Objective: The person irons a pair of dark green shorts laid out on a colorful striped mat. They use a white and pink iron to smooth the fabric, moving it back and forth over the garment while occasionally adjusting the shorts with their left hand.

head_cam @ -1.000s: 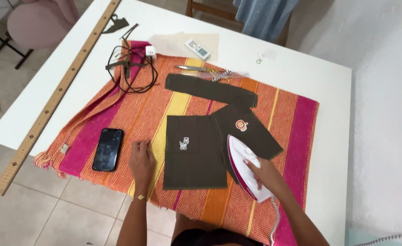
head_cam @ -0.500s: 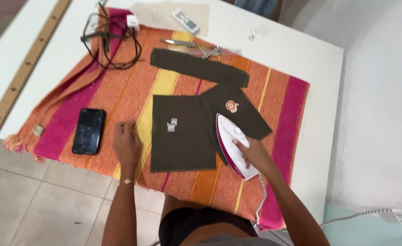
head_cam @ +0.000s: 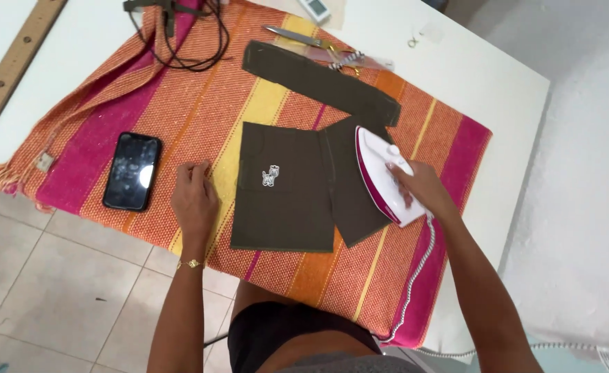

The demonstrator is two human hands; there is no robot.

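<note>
My right hand [head_cam: 415,188] grips the handle of a white and magenta iron [head_cam: 382,176], which rests on a dark brown fabric piece [head_cam: 351,200] lying at an angle. Just left of it lies a rectangular brown fabric piece [head_cam: 284,186] with a small white patch [head_cam: 271,175]. My left hand [head_cam: 194,197] lies flat on the striped orange, pink and yellow cloth [head_cam: 180,117], fingers apart, just left of the rectangular piece. A long brown strip [head_cam: 318,83] lies farther back.
A black phone [head_cam: 132,170] lies on the cloth to the left. Black cables [head_cam: 180,41] coil at the back left, scissors [head_cam: 304,38] at the back. A wooden ruler [head_cam: 11,72] runs along the white table [head_cam: 484,90]. The iron's cord [head_cam: 415,283] hangs off the front right.
The iron has slid up over the angled brown piece and covers its round patch. My left hand stays flat beside the rectangular piece. The view has moved closer.
</note>
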